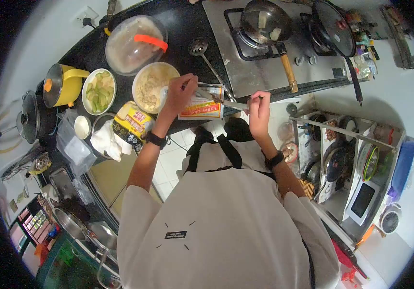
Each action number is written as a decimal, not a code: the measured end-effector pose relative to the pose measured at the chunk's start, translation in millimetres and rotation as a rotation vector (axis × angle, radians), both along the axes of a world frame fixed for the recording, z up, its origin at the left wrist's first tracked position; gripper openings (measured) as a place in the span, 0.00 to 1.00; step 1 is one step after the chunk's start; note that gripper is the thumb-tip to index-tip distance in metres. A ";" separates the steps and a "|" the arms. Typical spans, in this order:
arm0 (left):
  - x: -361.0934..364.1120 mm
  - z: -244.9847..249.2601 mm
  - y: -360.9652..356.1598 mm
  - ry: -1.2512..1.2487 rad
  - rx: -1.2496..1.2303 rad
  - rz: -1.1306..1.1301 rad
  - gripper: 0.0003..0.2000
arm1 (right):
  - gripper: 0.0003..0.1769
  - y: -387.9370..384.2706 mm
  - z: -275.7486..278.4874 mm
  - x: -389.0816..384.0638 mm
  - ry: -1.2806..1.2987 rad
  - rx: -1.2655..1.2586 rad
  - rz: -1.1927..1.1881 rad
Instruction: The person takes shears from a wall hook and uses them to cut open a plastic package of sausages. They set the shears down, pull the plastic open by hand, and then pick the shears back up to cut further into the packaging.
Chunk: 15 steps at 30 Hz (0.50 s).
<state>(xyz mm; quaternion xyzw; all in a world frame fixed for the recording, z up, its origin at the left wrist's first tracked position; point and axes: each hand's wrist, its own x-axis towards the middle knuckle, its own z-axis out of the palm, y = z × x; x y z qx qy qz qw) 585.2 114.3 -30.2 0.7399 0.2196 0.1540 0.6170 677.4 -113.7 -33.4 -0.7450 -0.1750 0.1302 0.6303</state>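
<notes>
A long, thin silver metal utensil (227, 102) spans the space between my two hands; its exact kind cannot be made out. My left hand (180, 92) is closed in a pinch at its left end, over the right rim of a white bowl (140, 99) holding pale, lumpy food. At the other end, my right hand (259, 108) grips it between thumb and fingers. Below the utensil, a white and orange printed packet (199, 114) lies at the counter's front edge, partly covered by my left hand. A slotted metal spoon (198, 47) rests behind, its handle running toward the utensil.
A pan (252, 21) with pale pieces and a black pan (333, 29) stand on the stove (231, 72). To the left are a covered bowl (120, 45), sliced green vegetables (99, 92), a yellow pot (67, 86) and a yellow package (133, 120). A shelf rack (329, 197) stands right.
</notes>
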 end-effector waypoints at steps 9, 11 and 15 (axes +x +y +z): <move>-22.1 -8.4 12.5 -0.100 -0.144 0.246 0.11 | 0.05 40.0 45.1 19.9 -0.183 -0.003 0.092; -30.6 -8.0 14.4 -0.104 -0.265 0.269 0.11 | 0.07 50.4 55.9 18.2 -0.184 -0.012 0.126; -34.6 7.9 11.7 -0.123 -0.488 0.384 0.09 | 0.14 62.6 66.9 20.2 -0.093 0.066 0.192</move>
